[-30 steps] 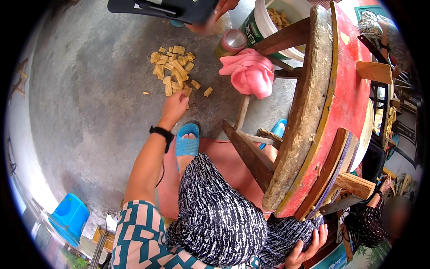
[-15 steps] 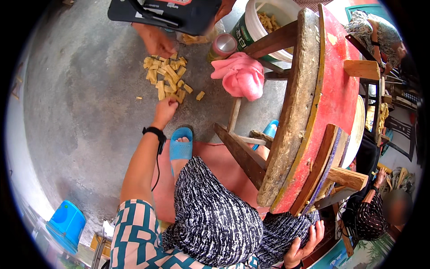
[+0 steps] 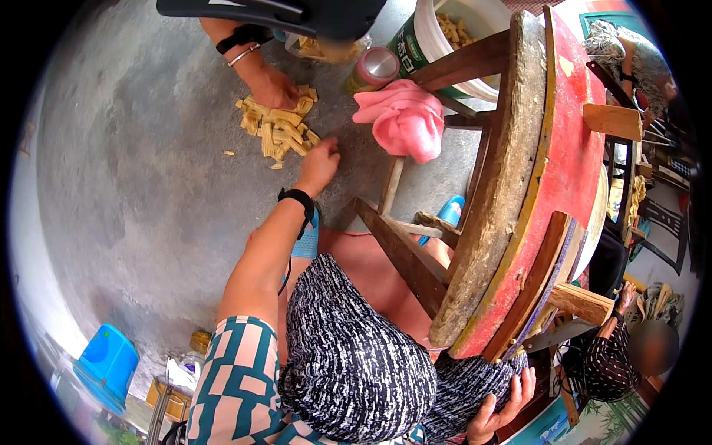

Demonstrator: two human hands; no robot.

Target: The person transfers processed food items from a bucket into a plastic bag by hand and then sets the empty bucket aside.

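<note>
A loose pile of short, split yellow pieces [image 3: 273,137], like wood or dried stalk, lies on the grey concrete floor. Just right of the pile's near edge is my left hand [image 3: 319,167], its fingers curled together low over the floor. What those fingers hold, if anything, is hidden. Another person's hand [image 3: 276,89] reaches into the pile from the far side, fingers down among the pieces. My right hand [image 3: 502,410] lies by my patterned trousers below the red wooden bench, fingers apart and holding nothing.
A pink cloth [image 3: 404,122] hangs on the bench's [image 3: 493,178] leg bar. Beyond it stand a pink-lidded jar [image 3: 377,68], a white and green bucket [image 3: 423,37] with more pieces, and a bag [image 3: 322,50]. A blue bin [image 3: 110,363] sits near left. Other people are at right.
My left hand has moved right and slightly farther away, to where a lone piece lay. The other person's hand has come down onto the pile. My right hand stays put.
</note>
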